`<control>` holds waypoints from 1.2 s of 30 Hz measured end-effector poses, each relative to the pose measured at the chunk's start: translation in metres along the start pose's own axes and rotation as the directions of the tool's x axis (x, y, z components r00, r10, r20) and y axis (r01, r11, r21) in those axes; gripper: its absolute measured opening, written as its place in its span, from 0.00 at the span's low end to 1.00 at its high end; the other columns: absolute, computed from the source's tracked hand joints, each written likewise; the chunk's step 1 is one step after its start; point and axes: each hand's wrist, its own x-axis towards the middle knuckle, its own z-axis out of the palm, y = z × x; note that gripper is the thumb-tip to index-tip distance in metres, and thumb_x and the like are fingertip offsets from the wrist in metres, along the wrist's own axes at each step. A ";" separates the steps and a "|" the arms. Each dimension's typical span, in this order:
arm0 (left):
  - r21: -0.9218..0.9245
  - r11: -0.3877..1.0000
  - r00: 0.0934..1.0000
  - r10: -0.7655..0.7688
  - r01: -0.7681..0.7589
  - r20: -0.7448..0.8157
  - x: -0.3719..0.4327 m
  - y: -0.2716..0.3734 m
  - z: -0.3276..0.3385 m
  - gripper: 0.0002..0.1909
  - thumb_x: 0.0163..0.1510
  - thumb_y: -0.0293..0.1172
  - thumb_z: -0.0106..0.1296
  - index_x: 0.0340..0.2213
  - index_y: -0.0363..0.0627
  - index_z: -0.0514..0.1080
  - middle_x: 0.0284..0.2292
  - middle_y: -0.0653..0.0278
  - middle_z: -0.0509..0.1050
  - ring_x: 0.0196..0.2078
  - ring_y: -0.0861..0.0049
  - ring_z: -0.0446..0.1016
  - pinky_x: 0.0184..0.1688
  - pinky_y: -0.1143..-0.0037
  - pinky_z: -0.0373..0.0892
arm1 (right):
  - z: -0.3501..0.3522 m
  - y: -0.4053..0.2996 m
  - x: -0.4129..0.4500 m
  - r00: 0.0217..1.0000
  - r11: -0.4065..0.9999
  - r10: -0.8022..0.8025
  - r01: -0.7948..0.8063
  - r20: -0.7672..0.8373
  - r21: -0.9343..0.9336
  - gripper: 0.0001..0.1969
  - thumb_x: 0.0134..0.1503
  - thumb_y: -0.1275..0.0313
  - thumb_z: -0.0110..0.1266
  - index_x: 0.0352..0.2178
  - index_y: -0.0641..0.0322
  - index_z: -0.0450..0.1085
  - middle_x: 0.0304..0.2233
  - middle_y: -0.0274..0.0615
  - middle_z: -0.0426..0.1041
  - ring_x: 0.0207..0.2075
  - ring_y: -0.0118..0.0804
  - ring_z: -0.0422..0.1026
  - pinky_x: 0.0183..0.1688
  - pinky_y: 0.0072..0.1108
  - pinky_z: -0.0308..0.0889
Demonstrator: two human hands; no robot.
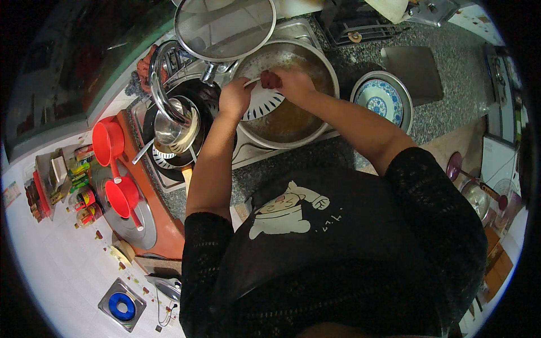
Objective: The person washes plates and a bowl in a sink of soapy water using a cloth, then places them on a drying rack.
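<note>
My left hand (237,96) grips the left rim of a white plate (261,103) with dark stripes, which is tilted above a large metal basin (336,84). Against the plate's upper part my right hand (296,83) presses a dark red scrubbing cloth (270,80). Cloudy, brownish water (291,120) with some foam lies in the basin. The basin rests over the right part of a steel sink. To its left, a metal bowl (168,124) and striped dishes sit in a dark wok (210,95) under the curved faucet (156,86).
A blue-and-white bowl (383,101) sits in a metal basin on the right, near a dark square board (416,74). A round mesh strainer (226,27) stands behind the sink. Red dippers (108,143) lie at the left beside a grey round lid (148,224). A wooden handle (187,177) sticks out frontward.
</note>
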 end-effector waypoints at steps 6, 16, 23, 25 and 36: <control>-0.640 0.730 0.896 -0.419 0.238 -0.145 -0.025 -0.038 0.031 0.19 0.57 0.41 0.53 0.38 0.33 0.74 0.28 0.52 0.76 0.28 0.68 0.73 0.36 0.73 0.68 | 0.019 0.004 -0.012 0.921 0.878 0.389 -0.368 -0.009 0.305 0.21 0.50 0.63 0.56 0.44 0.59 0.68 0.41 0.55 0.74 0.43 0.55 0.73 0.45 0.39 0.68; -0.486 0.799 0.827 -0.511 0.355 -0.234 -0.042 -0.082 0.098 0.17 0.55 0.31 0.53 0.42 0.29 0.70 0.36 0.50 0.76 0.36 0.66 0.74 0.40 0.71 0.68 | 0.031 0.031 -0.017 0.863 0.832 0.498 -0.446 -0.090 0.329 0.26 0.49 0.60 0.58 0.44 0.68 0.65 0.46 0.58 0.69 0.48 0.58 0.69 0.51 0.39 0.65; -0.802 0.047 0.682 -0.559 0.595 0.473 -0.041 -0.070 0.112 0.14 0.57 0.37 0.46 0.40 0.42 0.70 0.37 0.57 0.74 0.38 0.65 0.72 0.43 0.66 0.67 | 0.051 0.033 0.007 0.945 0.960 0.275 -0.279 0.177 -0.004 0.30 0.52 0.58 0.56 0.56 0.55 0.63 0.57 0.55 0.60 0.54 0.57 0.65 0.56 0.36 0.63; -0.813 -0.114 0.699 -0.453 0.571 0.554 -0.037 -0.064 0.108 0.15 0.58 0.40 0.45 0.41 0.45 0.70 0.38 0.59 0.73 0.39 0.65 0.72 0.44 0.65 0.67 | 0.066 0.026 0.007 0.937 0.974 0.228 -0.218 0.266 -0.066 0.29 0.53 0.57 0.55 0.56 0.52 0.63 0.57 0.55 0.60 0.54 0.56 0.65 0.56 0.36 0.63; -0.678 -0.372 0.642 -0.235 0.634 0.730 -0.019 -0.075 0.095 0.30 0.61 0.59 0.36 0.46 0.47 0.71 0.40 0.60 0.73 0.42 0.61 0.71 0.42 0.59 0.67 | 0.069 -0.017 -0.014 0.788 0.977 -0.082 0.185 0.611 -0.107 0.15 0.54 0.65 0.51 0.44 0.42 0.75 0.56 0.42 0.63 0.53 0.50 0.64 0.55 0.39 0.63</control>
